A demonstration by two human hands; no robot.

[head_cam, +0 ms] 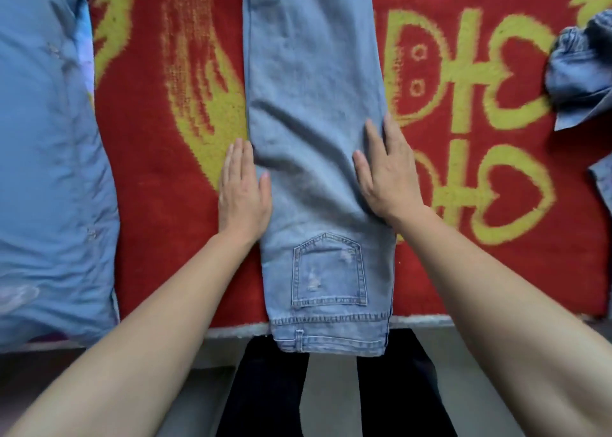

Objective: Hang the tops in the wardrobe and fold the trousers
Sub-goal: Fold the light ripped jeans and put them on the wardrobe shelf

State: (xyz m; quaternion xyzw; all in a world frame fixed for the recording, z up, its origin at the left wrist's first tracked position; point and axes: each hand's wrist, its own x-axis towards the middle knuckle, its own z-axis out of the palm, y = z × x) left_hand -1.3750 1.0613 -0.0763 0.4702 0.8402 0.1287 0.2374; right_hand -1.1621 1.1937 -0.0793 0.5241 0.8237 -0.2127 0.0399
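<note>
Light blue jeans [314, 111] lie folded lengthwise on a red blanket [159, 204], waistband toward me and hanging over the near edge, one back pocket facing up. My left hand [243, 191] lies flat with fingers together along the jeans' left edge, partly on the blanket. My right hand [385, 171] presses flat on the jeans' right side, fingers slightly spread. Neither hand grips the cloth.
A blue garment [49, 171] is spread over the left part of the blanket. A crumpled blue striped top [586, 72] lies at the right edge. The blanket carries yellow patterns. Below its near edge are my dark trouser legs [265, 397] and a grey floor.
</note>
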